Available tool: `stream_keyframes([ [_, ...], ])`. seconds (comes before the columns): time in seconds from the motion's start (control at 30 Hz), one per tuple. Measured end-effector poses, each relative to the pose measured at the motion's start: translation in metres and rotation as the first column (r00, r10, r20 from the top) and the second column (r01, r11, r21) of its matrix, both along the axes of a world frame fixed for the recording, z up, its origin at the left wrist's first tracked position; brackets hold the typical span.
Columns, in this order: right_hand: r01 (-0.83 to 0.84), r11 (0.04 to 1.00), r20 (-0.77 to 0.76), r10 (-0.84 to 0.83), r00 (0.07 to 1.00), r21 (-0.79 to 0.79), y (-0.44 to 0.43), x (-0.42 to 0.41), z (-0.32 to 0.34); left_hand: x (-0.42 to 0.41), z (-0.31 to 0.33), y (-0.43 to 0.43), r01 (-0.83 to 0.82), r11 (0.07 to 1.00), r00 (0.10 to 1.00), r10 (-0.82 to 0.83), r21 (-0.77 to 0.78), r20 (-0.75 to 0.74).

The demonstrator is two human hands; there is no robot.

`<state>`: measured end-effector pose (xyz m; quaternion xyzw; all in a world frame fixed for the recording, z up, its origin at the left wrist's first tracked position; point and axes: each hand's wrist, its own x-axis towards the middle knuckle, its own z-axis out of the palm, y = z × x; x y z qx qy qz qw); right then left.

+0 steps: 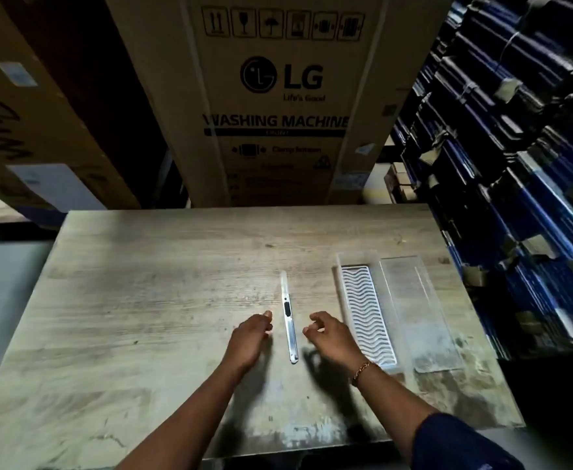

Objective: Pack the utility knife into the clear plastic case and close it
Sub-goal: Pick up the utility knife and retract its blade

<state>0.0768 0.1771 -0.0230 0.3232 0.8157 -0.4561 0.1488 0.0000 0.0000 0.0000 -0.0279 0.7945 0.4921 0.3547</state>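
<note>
Tall brown cardboard washing-machine box (278, 96) stands just past the far edge of the worn grey wood-grain tabletop (142, 300); another brown carton (31, 106) leans at far left, stacked dark blue bundles (515, 164) crowd the right side. Tabletop's left half is bare w/ plenty of open room, near edge too. Open clear plastic case (400, 310) lies flat at right, near the right edge: wavy white ribbed insert (368, 313) in its left half, clear lid half to the right. Slim silver utility knife w/ black slider (289, 317) lies lengthwise at centre, left of the case, apart from it. Left hand (249, 337) hovers just left of the knife, right hand (329, 334) just right; fingers of both loosely curled, part open, holding nothing, not touching it. Gold bracelet (363, 368) on right wrist, dark blue sleeve (454, 442) at near right.
</note>
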Motion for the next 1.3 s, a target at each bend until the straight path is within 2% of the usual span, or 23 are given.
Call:
stream_keyframes([
  [0.1,0.050,0.997,0.039,-0.048,0.998,-0.063,0.000,-0.005,-0.008,0.002,-0.006,0.008,-0.204,0.970,0.946,0.162,0.129,0.280],
  [0.17,0.076,0.994,0.071,-0.070,0.995,-0.083,-0.001,-0.009,-0.015,0.002,-0.013,0.013,-0.283,0.946,0.894,0.201,0.156,0.401],
  [0.23,0.076,0.993,0.080,-0.069,0.994,-0.085,-0.003,-0.015,-0.020,0.001,-0.019,0.018,-0.345,0.925,0.858,0.242,0.160,0.452],
  [0.4,0.091,0.992,0.084,-0.084,0.993,-0.089,-0.005,-0.031,-0.033,-0.004,-0.026,0.033,-0.453,0.881,0.809,0.343,0.134,0.478],
  [0.63,0.125,0.988,0.088,-0.117,0.989,-0.092,0.000,-0.039,-0.048,-0.011,-0.042,0.044,-0.456,0.885,0.797,0.360,0.093,0.486],
  [0.83,0.189,0.969,0.099,-0.175,0.980,-0.161,-0.001,-0.042,-0.055,-0.012,-0.048,0.046,-0.451,0.887,0.796,0.350,0.099,0.494],
  [1.13,0.318,0.892,0.139,-0.288,0.948,-0.320,-0.006,-0.044,-0.058,-0.012,-0.055,0.048,-0.291,0.949,0.902,0.231,0.120,0.364],
  [1.3,0.341,0.867,0.156,-0.304,0.940,-0.363,-0.008,-0.043,-0.058,-0.012,-0.059,0.051,-0.331,0.943,0.895,0.299,0.042,0.332],
])
